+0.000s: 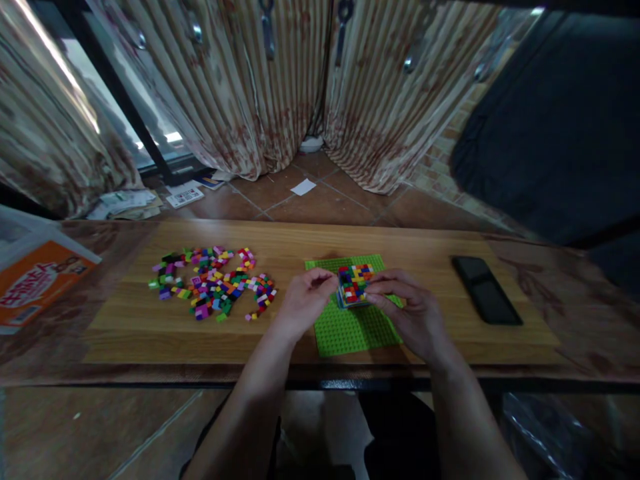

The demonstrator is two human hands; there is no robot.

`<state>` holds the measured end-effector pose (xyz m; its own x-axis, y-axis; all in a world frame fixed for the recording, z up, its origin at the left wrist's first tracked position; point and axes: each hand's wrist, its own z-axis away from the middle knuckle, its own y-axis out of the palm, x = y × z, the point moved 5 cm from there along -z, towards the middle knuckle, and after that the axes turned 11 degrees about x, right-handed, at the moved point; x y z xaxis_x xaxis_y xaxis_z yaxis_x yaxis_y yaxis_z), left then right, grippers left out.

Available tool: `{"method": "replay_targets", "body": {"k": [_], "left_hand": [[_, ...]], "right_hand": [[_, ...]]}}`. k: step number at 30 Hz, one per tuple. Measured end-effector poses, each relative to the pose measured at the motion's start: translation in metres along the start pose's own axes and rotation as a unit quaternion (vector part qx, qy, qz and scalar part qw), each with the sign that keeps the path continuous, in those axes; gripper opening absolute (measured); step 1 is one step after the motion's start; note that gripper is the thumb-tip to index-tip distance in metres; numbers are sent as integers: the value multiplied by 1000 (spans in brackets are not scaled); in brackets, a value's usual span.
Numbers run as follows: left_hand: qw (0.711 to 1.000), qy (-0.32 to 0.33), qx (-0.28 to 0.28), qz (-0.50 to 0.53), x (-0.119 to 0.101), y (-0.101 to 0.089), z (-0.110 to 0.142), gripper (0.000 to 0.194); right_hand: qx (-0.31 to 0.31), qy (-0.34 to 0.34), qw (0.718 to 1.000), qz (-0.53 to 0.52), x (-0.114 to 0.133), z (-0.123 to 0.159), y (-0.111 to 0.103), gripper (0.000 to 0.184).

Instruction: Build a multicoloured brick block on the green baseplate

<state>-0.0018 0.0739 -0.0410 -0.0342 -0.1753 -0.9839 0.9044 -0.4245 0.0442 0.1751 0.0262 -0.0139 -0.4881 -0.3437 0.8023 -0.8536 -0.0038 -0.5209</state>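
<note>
A small block built of coloured toy bricks [354,283] stands on a green studded baseplate [350,333]. Its top is a mix of red, yellow, orange, green and white, with blue showing lower at the front left. My left hand [306,299] is closed, its thumb and index fingertips together at the build's left edge. On the opposite side, my right hand [415,312] has its thumb and fingers pinched at the build's right edge, partly covering it. Whatever small thing either pinch may hold is too small to make out.
Many loose coloured bricks [215,283] lie spread on the left of the wooden board [290,240]. A black phone [485,290] rests on the right. At the far left stands a plastic box with an orange label [43,287]. Curtains [280,87] hang beyond the table.
</note>
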Motion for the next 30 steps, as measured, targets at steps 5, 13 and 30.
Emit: {"method": "replay_targets", "body": {"k": [5, 13, 30], "left_hand": [[1000, 5, 17, -20, 2, 8, 0, 13], [999, 14, 2, -34, 8, 8, 0, 9], [994, -3, 4, -112, 11, 9, 0, 15]], "right_hand": [[38, -38, 996, 69, 2, -2, 7, 9], [38, -61, 981, 181, 15, -5, 10, 13], [103, -95, 930, 339, 29, -6, 20, 28]]}}
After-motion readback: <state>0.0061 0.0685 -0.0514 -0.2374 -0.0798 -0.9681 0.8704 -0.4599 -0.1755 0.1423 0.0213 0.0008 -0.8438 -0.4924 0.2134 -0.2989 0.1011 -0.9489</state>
